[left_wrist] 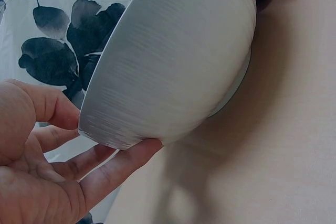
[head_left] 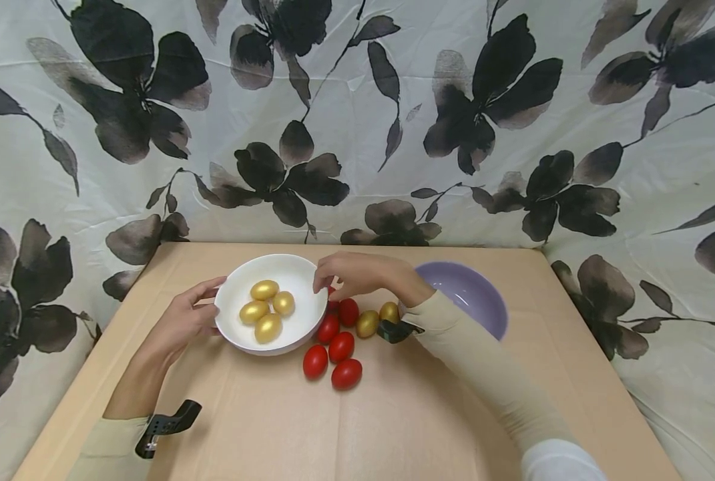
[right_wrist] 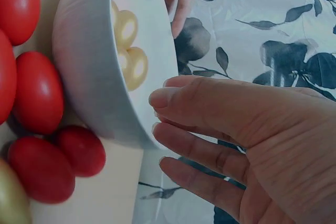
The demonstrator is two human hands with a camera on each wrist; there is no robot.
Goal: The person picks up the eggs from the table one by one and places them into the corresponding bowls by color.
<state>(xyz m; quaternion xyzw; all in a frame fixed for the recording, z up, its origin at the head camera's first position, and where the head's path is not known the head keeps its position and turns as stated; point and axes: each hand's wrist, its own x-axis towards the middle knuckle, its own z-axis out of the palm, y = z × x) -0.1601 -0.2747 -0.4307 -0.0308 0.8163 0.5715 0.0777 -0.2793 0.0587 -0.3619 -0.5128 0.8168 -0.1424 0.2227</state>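
Centre-left of frame, we note the white bowl (head_left: 302,288) between both hands: left hand (head_left: 184,318) clamped on its left edge; right hand (head_left: 360,272), fingers apart, at its right rim, contact unclear.

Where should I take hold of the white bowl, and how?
I'd grip the white bowl at opposite points of its rim, from left and right, supporting the flaring wall from below. It's wide and round, narrowing to a foot, with golden eggs resting inside, so a two-sided hold should keep it level.
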